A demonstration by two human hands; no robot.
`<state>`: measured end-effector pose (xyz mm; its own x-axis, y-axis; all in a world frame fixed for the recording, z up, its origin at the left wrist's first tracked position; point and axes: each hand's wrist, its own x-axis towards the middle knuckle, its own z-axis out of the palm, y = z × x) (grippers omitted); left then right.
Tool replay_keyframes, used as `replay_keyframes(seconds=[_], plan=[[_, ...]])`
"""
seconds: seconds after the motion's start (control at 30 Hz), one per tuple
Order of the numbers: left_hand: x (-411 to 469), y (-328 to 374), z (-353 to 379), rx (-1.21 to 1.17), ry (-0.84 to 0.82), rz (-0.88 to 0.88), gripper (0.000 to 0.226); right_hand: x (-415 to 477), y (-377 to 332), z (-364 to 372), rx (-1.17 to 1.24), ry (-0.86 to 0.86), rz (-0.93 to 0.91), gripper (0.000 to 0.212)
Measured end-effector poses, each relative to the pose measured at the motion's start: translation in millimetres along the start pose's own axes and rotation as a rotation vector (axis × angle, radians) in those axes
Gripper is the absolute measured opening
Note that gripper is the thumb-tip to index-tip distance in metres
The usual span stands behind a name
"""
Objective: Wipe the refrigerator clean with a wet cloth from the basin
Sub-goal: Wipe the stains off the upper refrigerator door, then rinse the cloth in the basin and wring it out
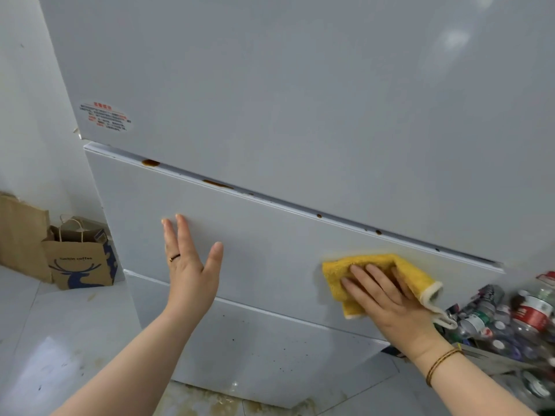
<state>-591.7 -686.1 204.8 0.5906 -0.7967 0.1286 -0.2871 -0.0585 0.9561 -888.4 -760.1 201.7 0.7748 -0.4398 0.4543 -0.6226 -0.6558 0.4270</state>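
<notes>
The grey-white refrigerator (300, 100) fills most of the view, with a large upper door, a middle drawer and a lower drawer. Brown stains (150, 163) dot the seam above the middle drawer. My right hand (387, 298) presses a folded yellow cloth (339, 271) flat against the right part of the middle drawer, fingers straight. My left hand (189, 262) lies flat and spread on the same drawer front, further left, holding nothing. No basin is in view.
Two brown paper bags (78, 262) stand on the tiled floor to the left of the fridge. A heap of plastic bottles (510, 313) lies at the right. A sticker (105, 117) sits on the upper door. The floor at the fridge base is stained.
</notes>
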Motion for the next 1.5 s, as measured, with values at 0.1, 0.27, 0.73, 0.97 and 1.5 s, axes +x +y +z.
replay_keyframes(seconds=[0.1, 0.27, 0.73, 0.97, 1.5], plan=[[-4.0, 4.2, -2.5, 0.036, 0.012, -0.011, 0.066, 1.8, -15.2, -5.0, 0.026, 0.221, 0.079, 0.037], [-40.3, 26.1, -3.2, 0.025, -0.195, 0.187, 0.051, 30.5, -70.7, -41.9, 0.779, 0.399, 0.670, 0.024], [-96.2, 35.9, -66.1, -0.140, -0.293, -0.301, 0.014, 101.3, -138.4, -92.6, 2.615, -0.334, 0.971, 0.024], [-123.4, 13.5, -151.6, -0.283, 0.153, -0.365, 0.021, 140.0, -198.5, -94.6, 2.578, -0.702, 0.654, 0.041], [-239.6, -109.3, -497.0, -0.614, 0.770, -0.412, 0.038, 256.1, -579.9, -186.2, 1.989, -0.951, 0.045, 0.008]])
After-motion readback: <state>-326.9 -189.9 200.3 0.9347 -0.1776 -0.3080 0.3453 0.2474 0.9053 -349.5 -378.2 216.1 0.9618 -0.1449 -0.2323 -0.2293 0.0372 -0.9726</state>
